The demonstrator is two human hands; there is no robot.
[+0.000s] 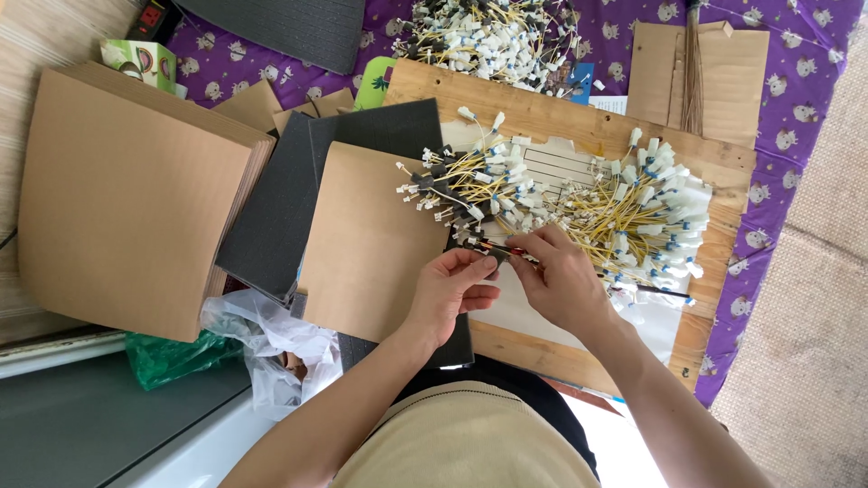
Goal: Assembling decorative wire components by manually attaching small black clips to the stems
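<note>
My left hand [454,291] and my right hand [559,276] meet over a wooden board [579,122], both pinching one small wire harness [499,249] with a dark connector between the fingertips. Just above my hands lies a fan-shaped pile of yellow wire harnesses [475,185] with white and dark plugs. A second pile of yellow wires with white and blue connectors [646,212] lies to the right of my right hand. A white paper sheet [542,312] is under my hands.
A brown cardboard sheet [371,244] lies on dark foam pads [280,208] left of my hands. A tall cardboard stack [131,194] stands at far left. Another heap of harnesses [493,41] lies on the purple patterned cloth [778,117]. A white plastic bag [267,339] is below.
</note>
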